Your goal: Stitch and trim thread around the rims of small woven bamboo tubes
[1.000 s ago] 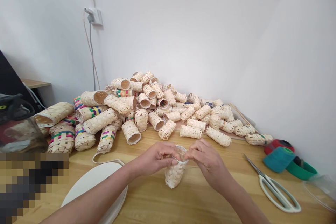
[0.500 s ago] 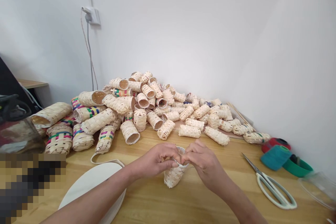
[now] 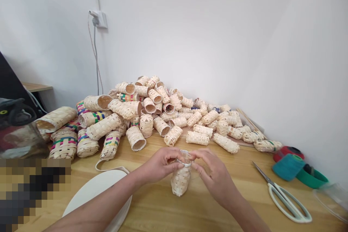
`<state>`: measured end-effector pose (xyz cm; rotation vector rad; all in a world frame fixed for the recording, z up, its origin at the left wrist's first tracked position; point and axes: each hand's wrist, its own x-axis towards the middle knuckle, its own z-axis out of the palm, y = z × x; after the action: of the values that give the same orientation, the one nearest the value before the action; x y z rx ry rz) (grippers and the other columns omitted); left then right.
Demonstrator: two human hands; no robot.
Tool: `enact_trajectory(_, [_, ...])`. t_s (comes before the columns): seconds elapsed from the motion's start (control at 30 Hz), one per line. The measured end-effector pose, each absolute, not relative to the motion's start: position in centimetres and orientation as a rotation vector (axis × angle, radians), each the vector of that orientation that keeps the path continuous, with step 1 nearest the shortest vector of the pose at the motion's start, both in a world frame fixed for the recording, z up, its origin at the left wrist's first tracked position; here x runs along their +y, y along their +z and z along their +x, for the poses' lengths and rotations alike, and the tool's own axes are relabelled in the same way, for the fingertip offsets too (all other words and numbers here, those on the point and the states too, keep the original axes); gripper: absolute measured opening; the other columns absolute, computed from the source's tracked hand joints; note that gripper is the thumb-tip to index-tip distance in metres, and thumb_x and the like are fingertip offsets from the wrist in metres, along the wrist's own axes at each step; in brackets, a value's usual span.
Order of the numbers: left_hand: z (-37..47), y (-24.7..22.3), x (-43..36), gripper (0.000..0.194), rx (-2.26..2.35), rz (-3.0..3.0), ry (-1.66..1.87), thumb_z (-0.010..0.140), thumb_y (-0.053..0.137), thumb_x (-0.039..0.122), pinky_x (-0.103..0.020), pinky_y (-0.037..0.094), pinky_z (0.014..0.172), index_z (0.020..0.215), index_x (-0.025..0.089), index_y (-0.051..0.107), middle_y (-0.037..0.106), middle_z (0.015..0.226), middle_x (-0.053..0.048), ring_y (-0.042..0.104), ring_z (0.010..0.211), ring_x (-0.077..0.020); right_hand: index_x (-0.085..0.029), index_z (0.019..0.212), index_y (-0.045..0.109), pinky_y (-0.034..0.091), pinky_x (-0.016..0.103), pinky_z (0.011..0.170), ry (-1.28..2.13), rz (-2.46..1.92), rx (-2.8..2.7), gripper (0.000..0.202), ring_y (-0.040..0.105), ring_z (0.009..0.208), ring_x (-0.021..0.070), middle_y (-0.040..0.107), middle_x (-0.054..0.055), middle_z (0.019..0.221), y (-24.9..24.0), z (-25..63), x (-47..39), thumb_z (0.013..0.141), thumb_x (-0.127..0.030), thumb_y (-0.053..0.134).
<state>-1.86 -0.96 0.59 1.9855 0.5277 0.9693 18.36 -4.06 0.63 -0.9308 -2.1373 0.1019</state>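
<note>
A small woven basket (image 3: pixel 179 184) of pale strips stands tilted on the table in front of me, its mouth up and its rim bound in whitish thread. My left hand (image 3: pixel 163 163) pinches the left side of that rim between thumb and fingers. On the right side, my right hand (image 3: pixel 214 174) has its index finger and thumb at the rim, the other fingers curled behind. A fine loop of thread hangs by the right thumb. Whether a needle is in the fingers I cannot make out.
Behind my hands lies a large pile of woven baskets (image 3: pixel 136 138). Scissors (image 3: pixel 288 203) rest at the right, near a teal thread spool (image 3: pixel 288 166) and a green ring (image 3: pixel 312 178). A round white pad (image 3: pixel 89 188) sits under my left forearm. A clear container (image 3: pixel 24 139) stands far left.
My right hand has loosened from its tight pinch, and its thumb has come down apart from the index finger. The basket stands more upright; my left hand still grips its rim.
</note>
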Motion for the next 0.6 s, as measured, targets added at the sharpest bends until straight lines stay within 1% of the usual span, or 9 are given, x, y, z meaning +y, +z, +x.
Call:
enact_trajectory(0.13, [-1.9, 0.2, -0.8, 0.021, 0.615, 1.972, 0.988, 0.084, 0.058, 0.031, -0.022, 0.039, 0.062, 0.086, 0.013, 0.069, 0.064, 0.077, -0.005, 0.054, 0.069, -0.014, -0.023, 0.108, 0.054, 0.046, 0.035, 0.081, 0.013, -0.869, -2.163, 0.017, 0.056, 0.096, 0.0208, 0.064, 0.004, 0.099, 0.3, 17.6, -4.4, 0.091, -0.024, 0.051])
enact_trajectory(0.2, [-1.8, 0.1, -0.8, 0.021, 0.642, 1.991, 0.993, 0.084, 0.059, 0.031, -0.022, 0.037, 0.06, 0.085, 0.013, 0.069, 0.064, 0.076, -0.005, 0.053, 0.067, -0.0133, -0.022, 0.103, 0.056, 0.046, 0.035, 0.079, -0.086, -0.815, -2.167, 0.013, 0.057, 0.093, 0.021, 0.065, 0.004, 0.095, 0.1, 17.3, -4.3, 0.092, -0.023, 0.05])
enact_trajectory(0.3, [-1.6, 0.1, -1.0, 0.018, 0.661, 2.028, 1.006, 0.083, 0.06, 0.028, -0.022, 0.037, 0.062, 0.08, 0.013, 0.069, 0.064, 0.074, -0.004, 0.053, 0.067, -0.0129, -0.02, 0.092, 0.058, 0.043, 0.037, 0.079, -0.231, -0.756, -2.161, 0.009, 0.058, 0.085, 0.0198, 0.066, 0.003, 0.088, -0.3, 17.0, -4.0, 0.093, -0.019, 0.049])
enact_trajectory(0.37, [-1.5, 0.2, -1.1, 0.016, 0.668, 2.051, 1.017, 0.082, 0.061, 0.026, -0.022, 0.037, 0.063, 0.078, 0.013, 0.069, 0.064, 0.072, -0.004, 0.053, 0.066, -0.0126, -0.02, 0.089, 0.058, 0.04, 0.04, 0.084, -0.312, -0.751, -2.137, 0.014, 0.059, 0.085, 0.0193, 0.067, 0.003, 0.087, -0.5, 16.8, -3.9, 0.093, -0.016, 0.046])
enact_trajectory(0.43, [-1.4, 0.2, -1.2, 0.015, 0.673, 2.075, 1.029, 0.083, 0.059, 0.024, -0.022, 0.038, 0.063, 0.079, 0.013, 0.069, 0.064, 0.073, -0.004, 0.053, 0.067, -0.0126, -0.02, 0.086, 0.059, 0.035, 0.045, 0.093, -0.367, -0.739, -2.084, 0.018, 0.059, 0.09, 0.0197, 0.067, 0.002, 0.09, -0.4, 16.5, -4.2, 0.094, -0.014, 0.044])
enact_trajectory(0.47, [-1.5, 0.2, -1.2, 0.015, 0.68, 2.083, 1.038, 0.083, 0.058, 0.023, -0.022, 0.038, 0.063, 0.08, 0.013, 0.069, 0.065, 0.074, -0.004, 0.053, 0.067, -0.0126, -0.021, 0.085, 0.058, 0.032, 0.046, 0.096, -0.371, -0.716, -2.058, 0.019, 0.059, 0.094, 0.0197, 0.067, 0.002, 0.092, -0.2, 16.4, -4.4, 0.093, -0.013, 0.044])
enact_trajectory(0.53, [-1.6, 0.2, -1.1, 0.015, 0.712, 2.094, 1.063, 0.083, 0.057, 0.022, -0.023, 0.039, 0.064, 0.083, 0.013, 0.069, 0.067, 0.078, -0.005, 0.054, 0.067, -0.0128, -0.022, 0.083, 0.056, 0.031, 0.047, 0.099, -0.289, -0.627, -2.019, 0.02, 0.059, 0.098, 0.0189, 0.066, 0.002, 0.094, 0.6, 16.4, -5.1, 0.093, -0.011, 0.043])
enact_trajectory(0.6, [-1.7, 0.2, -0.9, 0.014, 0.764, 2.102, 1.101, 0.083, 0.058, 0.021, -0.023, 0.04, 0.065, 0.083, 0.014, 0.069, 0.068, 0.079, -0.005, 0.055, 0.068, -0.0133, -0.023, 0.086, 0.052, 0.035, 0.047, 0.1, -0.096, -0.52, -1.972, 0.016, 0.062, 0.094, 0.0177, 0.067, 0.002, 0.092, 1.7, 17.0, -6.2, 0.094, -0.013, 0.041])
